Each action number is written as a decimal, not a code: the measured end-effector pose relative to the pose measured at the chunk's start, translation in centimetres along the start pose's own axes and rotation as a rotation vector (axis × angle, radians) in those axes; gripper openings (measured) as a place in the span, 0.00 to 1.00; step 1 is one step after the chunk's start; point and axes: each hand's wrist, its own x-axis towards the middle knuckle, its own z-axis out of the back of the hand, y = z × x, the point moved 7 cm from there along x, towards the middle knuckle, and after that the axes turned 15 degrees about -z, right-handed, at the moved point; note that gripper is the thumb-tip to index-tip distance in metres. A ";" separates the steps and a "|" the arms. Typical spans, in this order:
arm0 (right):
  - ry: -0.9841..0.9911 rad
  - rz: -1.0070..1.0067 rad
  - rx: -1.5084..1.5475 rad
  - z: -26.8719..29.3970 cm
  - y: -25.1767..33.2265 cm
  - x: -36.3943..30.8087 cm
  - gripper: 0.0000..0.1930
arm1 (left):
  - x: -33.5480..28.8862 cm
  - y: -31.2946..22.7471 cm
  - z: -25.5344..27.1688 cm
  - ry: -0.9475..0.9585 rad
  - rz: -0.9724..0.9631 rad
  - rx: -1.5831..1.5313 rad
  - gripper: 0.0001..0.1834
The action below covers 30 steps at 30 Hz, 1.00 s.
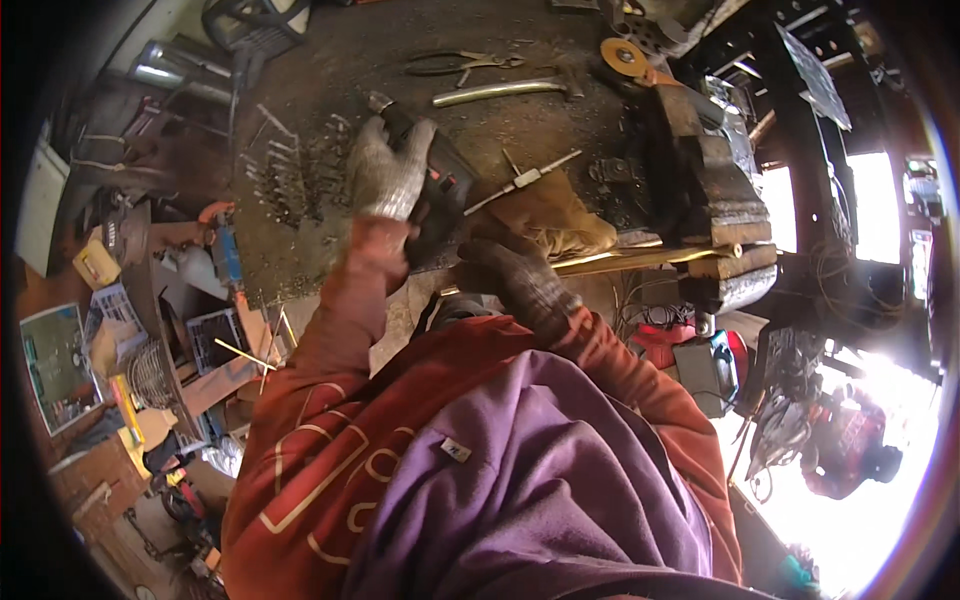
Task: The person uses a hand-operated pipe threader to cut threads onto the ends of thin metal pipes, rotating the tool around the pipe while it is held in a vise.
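My gloved left hand (388, 175) is closed round the body of a dark cordless drill (448, 178) on the workbench, thumb across its top. The drill's chuck points away from me. Near the bench's front edge, my right hand (518, 275), in a darker-looking glove, is closed on a long brass-coloured rod (650, 259). That rod runs right to the bench vise (725, 195); my fingers' undersides are hidden. Just beyond the right hand lie a crumpled brown cloth or leather piece (560, 215) and a tap wrench (525, 179) with a slim bar handle.
Several drill bits (283, 175) are scattered left of the drill. Pliers (465, 64) and a hammer (500, 93) lie at the back of the bench. An angle grinder (628, 60) with a yellow disc is at the back right. Cluttered shelves (205, 385) stand left.
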 end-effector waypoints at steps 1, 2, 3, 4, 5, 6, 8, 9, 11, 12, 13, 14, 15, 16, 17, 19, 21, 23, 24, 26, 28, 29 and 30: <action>0.016 -0.012 -0.010 0.6 -1.4 3.4 0.17 | 0.9 -0.4 0.5 -0.016 0.008 0.012 0.45; 0.013 0.152 -0.252 1.3 -1.8 6.4 0.17 | 2.7 -0.4 -0.3 0.057 0.032 0.048 0.45; 0.026 0.223 -0.379 0.5 -1.7 7.2 0.17 | 4.0 0.3 -0.8 0.126 0.065 0.088 0.46; 0.037 0.296 -0.505 -1.2 -1.2 7.4 0.18 | 4.6 0.7 -0.9 0.110 0.082 0.098 0.46; -0.052 0.109 -0.402 -0.9 -1.7 8.0 0.16 | 5.1 0.8 -1.0 0.095 0.059 0.285 0.46; -0.157 -0.075 -0.290 -0.8 -2.1 7.6 0.15 | 5.7 1.2 -1.6 0.097 0.031 0.463 0.45; -0.110 -0.061 -0.286 -2.5 -0.9 5.9 0.15 | 6.9 2.6 -2.5 0.099 0.081 0.404 0.45; -0.058 -0.036 -0.277 -3.1 -0.4 5.2 0.16 | 7.5 2.8 -2.8 0.103 0.074 0.392 0.46; -0.082 0.030 -0.206 -2.7 -1.3 6.5 0.18 | 8.2 3.5 -3.2 0.117 0.058 0.373 0.47; -0.099 0.091 -0.140 -2.6 -1.4 7.0 0.20 | 8.2 4.0 -3.6 0.112 0.112 0.197 0.48; -0.109 0.097 -0.131 -3.4 -1.6 6.6 0.20 | 8.1 4.8 -4.0 0.107 0.175 0.023 0.49; -0.105 0.193 -0.043 -4.2 -1.4 5.7 0.21 | 7.6 5.8 -3.9 0.100 0.292 -0.009 0.51; -0.095 0.289 0.039 -4.9 -1.2 4.8 0.23 | 8.1 7.1 -3.6 0.104 0.286 -0.011 0.51; -0.186 0.287 -0.112 -4.5 -2.0 5.1 0.30 | 8.4 9.8 -3.2 0.095 0.392 -0.013 0.45; -0.201 0.296 -0.100 -4.8 -2.1 4.4 0.30 | 8.7 11.3 -3.2 0.157 0.426 -0.133 0.40; -0.051 0.457 -0.038 -6.6 -0.6 1.3 0.39 | 7.6 10.8 -3.1 0.254 0.501 -0.415 0.33; 0.011 0.723 0.155 -7.6 1.2 -2.0 0.49 | 4.0 4.8 -2.6 0.256 0.654 -0.671 0.29; -0.072 0.837 -0.120 -7.1 2.7 -5.3 0.50 | 3.0 2.1 -1.7 0.263 0.542 -0.851 0.29; -0.194 0.937 -0.393 -7.3 3.3 -7.3 0.50 | 2.0 1.4 -1.3 0.290 0.536 -0.852 0.29; -0.250 0.969 -0.578 -6.7 3.2 -9.1 0.47 | 1.3 -1.3 0.8 0.304 0.280 -0.774 0.34; -0.213 0.944 -0.512 -5.2 4.2 -11.9 0.47 | -0.3 -5.1 2.6 0.175 -0.087 -0.512 0.39; -0.158 0.913 -0.450 -4.4 5.1 -13.7 0.46 | -0.5 -7.4 2.8 0.122 -0.282 -0.401 0.42; -0.192 0.983 -0.642 -4.5 6.4 -16.6 0.45 | -1.1 -9.7 4.0 0.028 -0.458 -0.254 0.45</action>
